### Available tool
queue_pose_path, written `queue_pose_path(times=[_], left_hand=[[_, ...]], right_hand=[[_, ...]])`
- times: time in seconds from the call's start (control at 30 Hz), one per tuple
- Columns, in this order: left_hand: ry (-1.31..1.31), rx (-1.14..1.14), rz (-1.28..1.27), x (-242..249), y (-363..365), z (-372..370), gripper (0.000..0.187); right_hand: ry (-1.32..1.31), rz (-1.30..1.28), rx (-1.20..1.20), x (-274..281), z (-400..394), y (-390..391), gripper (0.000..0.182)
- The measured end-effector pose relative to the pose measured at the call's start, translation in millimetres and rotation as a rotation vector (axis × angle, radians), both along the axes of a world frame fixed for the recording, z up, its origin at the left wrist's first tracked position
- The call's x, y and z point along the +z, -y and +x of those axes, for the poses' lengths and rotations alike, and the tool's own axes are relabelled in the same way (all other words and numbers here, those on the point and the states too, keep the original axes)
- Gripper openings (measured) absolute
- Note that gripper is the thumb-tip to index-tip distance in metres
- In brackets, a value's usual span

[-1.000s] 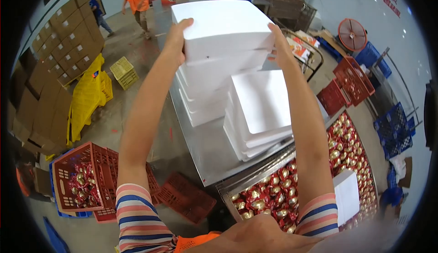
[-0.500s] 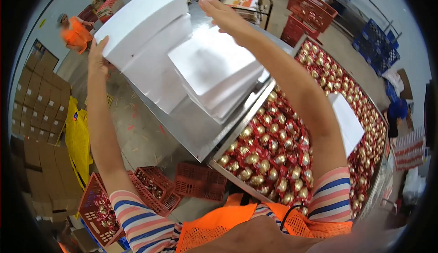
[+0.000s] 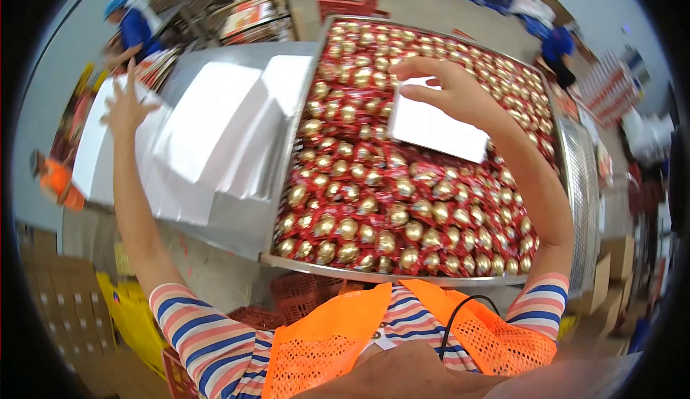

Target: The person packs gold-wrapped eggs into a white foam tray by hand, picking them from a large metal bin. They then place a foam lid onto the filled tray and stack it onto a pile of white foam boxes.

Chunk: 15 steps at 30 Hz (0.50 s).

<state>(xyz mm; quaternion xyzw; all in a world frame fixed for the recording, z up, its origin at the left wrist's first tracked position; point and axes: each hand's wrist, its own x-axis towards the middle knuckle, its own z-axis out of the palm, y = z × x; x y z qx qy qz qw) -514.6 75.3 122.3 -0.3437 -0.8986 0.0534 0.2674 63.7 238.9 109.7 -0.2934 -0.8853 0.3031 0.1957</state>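
Stacks of white card sheets or flat boxes [image 3: 208, 115] stand on a metal table to my left. My left hand [image 3: 127, 108] is over the far-left stack [image 3: 92, 147], with its fingers spread and nothing held. On the right, a wide metal-rimmed tray [image 3: 402, 278] is filled with gold balls in red twist wrappers [image 3: 345, 183]. A white box [image 3: 438, 122] lies tilted on these wrapped balls. Above the box's far end is my right hand [image 3: 453, 90], its thumb and curved fingers apart in an open shape.
Red crates [image 3: 305, 295] are below the tray's near edge. A yellow sheet [image 3: 133, 320] and cardboard boxes [image 3: 61, 291] stand at lower left. People in blue [image 3: 136, 29] and in an orange vest [image 3: 54, 180] are at the left; another person [image 3: 557, 50] is at far right.
My view has turned right, toward the tray. My left hand has let go of the stack's edge and opened. My right hand has moved from above the stacks to the white box.
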Motion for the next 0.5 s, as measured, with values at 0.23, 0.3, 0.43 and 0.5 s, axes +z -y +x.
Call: queue_pose_path(times=[0.23,0.3,0.43,0.5], left_hand=[[-0.326,0.141,-0.066,-39.3,-8.4,-25.6,0.089],[-0.294,0.133,-0.068,-43.7,-10.1,-45.2,0.09],[-0.332,0.217,-0.098,-17.0,-19.7,12.4,0.091],[-0.247,-0.384,0.188,-2.7,-39.5,69.9,0.089]], right_hand=[[0.054,-0.257,-0.467,-95.2,205.8,-10.0,0.037],[0.088,-0.268,-0.58,-144.5,240.0,-15.9,0.043],[-0.022,-0.327,-0.774,-234.6,262.9,-38.5,0.058],[-0.107,-0.357,-0.823,-257.4,259.9,-59.1,0.065]])
